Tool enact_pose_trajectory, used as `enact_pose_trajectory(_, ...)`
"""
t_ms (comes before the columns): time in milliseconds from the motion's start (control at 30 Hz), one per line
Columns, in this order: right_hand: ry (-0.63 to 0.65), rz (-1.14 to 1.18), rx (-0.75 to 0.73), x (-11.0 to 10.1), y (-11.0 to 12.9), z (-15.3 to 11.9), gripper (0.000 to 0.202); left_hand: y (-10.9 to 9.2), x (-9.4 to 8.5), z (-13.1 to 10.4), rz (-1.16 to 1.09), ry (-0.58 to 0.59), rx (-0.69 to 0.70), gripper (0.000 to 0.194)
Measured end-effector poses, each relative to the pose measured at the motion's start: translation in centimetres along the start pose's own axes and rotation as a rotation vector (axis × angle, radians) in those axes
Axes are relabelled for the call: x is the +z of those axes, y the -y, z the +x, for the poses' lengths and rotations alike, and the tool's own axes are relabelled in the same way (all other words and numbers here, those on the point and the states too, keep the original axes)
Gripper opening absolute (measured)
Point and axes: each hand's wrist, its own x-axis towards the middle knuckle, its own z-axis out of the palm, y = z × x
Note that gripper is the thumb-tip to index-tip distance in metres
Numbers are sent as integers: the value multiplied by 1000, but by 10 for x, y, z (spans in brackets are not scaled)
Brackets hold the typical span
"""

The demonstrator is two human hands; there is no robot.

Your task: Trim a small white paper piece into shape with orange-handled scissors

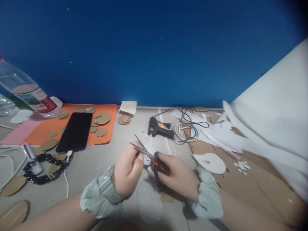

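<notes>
My right hand (176, 175) grips a pair of scissors (148, 154) by the dark handles. The blades stand apart and point left, toward my left hand (128, 171). That hand is closed in a pinch on a small white piece (150, 149) that looks like paper, close beside the blades; most of it is hidden by fingers and scissors. Below my hands lies a clear, glittery oval sheet (149, 200). Just beyond them a black glue gun (158, 129) rests on its side, its cord trailing back to the right.
To the left, a phone (75, 131) and cardboard discs (102, 118) lie on orange paper (109, 128), near a plastic bottle (31, 91) and a beaded bracelet (39, 179). At right are a white cutout (209, 163), small white scraps (242, 165) and cardboard (255, 189). A blue wall (154, 57) stands behind.
</notes>
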Motion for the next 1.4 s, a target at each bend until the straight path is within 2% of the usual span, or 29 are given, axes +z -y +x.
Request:
enact_pose_trajectory(100,-32,293,6,3,-1,1,16,1,0,0,-35,78,-18,20)
enact_pose_trajectory(200,-141,623,72,4,0,2,18,1,1,0,-37,179,-41,21)
enact_pose_trajectory(300,-233,779,134,3,3,1,27,0,2,0,-4,239,-65,20)
enact_pose_trajectory(467,-176,793,192,0,5,1,33,1,5,0,68,304,-78,18)
enact_pose_trajectory(600,-166,785,178,2,3,3,30,0,6,2,69,325,-76,19)
enact_pose_trajectory(833,-173,743,172,2,1,3,25,0,5,1,59,336,-90,18)
enact_pose_trajectory(1133,-145,908,234,5,1,3,34,-1,4,0,-49,313,-119,23)
enact_pose_trajectory(1400,-171,967,240,5,4,3,31,1,7,0,-1,309,-112,18)
